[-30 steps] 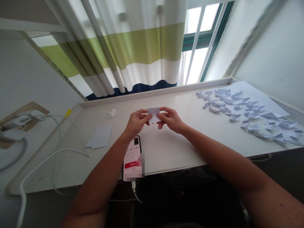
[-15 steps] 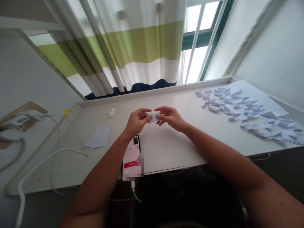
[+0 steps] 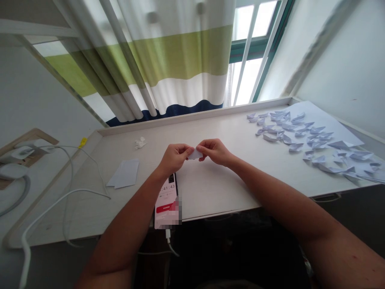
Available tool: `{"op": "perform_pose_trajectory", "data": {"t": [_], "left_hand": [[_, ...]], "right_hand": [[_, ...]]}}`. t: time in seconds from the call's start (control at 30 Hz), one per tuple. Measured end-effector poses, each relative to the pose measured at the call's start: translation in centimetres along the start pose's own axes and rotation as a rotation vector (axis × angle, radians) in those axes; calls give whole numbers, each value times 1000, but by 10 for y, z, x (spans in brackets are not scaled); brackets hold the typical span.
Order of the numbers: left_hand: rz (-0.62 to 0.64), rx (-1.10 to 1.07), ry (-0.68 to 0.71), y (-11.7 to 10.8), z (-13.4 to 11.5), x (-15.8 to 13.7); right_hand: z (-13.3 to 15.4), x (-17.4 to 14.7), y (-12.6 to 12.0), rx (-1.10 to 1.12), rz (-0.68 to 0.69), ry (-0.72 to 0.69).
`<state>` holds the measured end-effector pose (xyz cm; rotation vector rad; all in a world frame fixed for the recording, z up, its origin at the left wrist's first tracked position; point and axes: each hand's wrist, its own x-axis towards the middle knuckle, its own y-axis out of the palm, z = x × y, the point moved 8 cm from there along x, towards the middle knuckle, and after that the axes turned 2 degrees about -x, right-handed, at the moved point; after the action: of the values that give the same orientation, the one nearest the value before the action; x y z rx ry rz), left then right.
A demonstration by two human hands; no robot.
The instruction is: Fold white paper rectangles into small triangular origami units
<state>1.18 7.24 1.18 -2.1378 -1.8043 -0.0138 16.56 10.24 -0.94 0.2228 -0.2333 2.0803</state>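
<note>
Between my two hands is a small folded piece of white paper (image 3: 195, 154), held above the table. My left hand (image 3: 175, 157) pinches its left side with thumb and fingers. On the other side my right hand (image 3: 215, 151) grips it the same way, thumbs close together at the top edge. Fingers cover much of the paper, so its full shape is hidden. Many folded paper boats (image 3: 287, 127) lie spread over the right part of the table, some resting on a large white sheet (image 3: 327, 120).
A phone (image 3: 166, 204) showing a running timer lies under my left forearm, with a white cable (image 3: 168, 237) plugged in. Flat paper slips (image 3: 128, 173) and a crumpled tissue (image 3: 140, 143) sit on the left. Chargers (image 3: 22, 152) and cords occupy the far left of the table (image 3: 216, 192).
My fingers have curled in and the thumbs have come closer together on the paper. The paper now shows a pointed top and sits slightly lower.
</note>
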Motion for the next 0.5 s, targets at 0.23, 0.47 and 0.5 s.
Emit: {"op": "perform_pose_trajectory", "data": {"t": [0.23,0.47,0.5], "left_hand": [[108,-130,-68,10,2,-3],[123,-238,-143,10,4,-4],[94,-243,-146,8,5,-3]], "right_hand": [[16,-4,-3,-70,-59,-81],[7,-3,-3,-96,-101,-35],[8,-2,-5,-80,-112,-56]]}}
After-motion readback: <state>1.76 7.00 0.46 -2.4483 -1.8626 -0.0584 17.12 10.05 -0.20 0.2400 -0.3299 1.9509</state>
